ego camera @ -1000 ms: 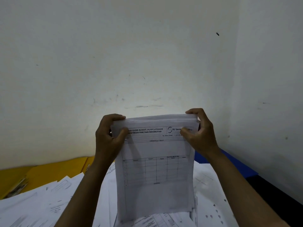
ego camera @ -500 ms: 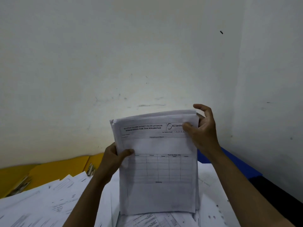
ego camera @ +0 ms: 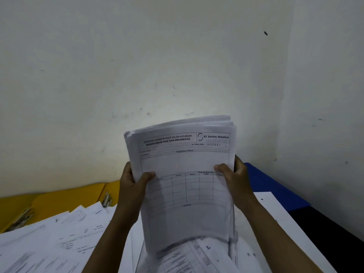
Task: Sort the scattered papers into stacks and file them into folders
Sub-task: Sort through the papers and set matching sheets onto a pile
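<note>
A plain off-white wall corner (ego camera: 177,66) fills the upper view; below it a surface is covered with scattered papers (ego camera: 59,239). A stack of forms (ego camera: 185,184) is held upright in front of the wall, its lower edge blurred just above the loose sheets beneath it. Left of the stack, yellow folders (ego camera: 59,201) with metal clips are seen against the wall; right of the stack, a blue folder (ego camera: 275,192) lies partly under a white sheet.

The stack is gripped at mid-height on both sides. The left hand (ego camera: 134,186) is curled round the stack's left edge, thumb on the printed face. The right hand (ego camera: 236,182) is closed on the right edge, thumb likewise laid on the front. Neither hand is spread wide.

The step in hand is judged to be squaring a sorted stack. Top edges are seen fanned and uneven, so further tapping down is likely required before the stack is carried to a folder beside it.
</note>
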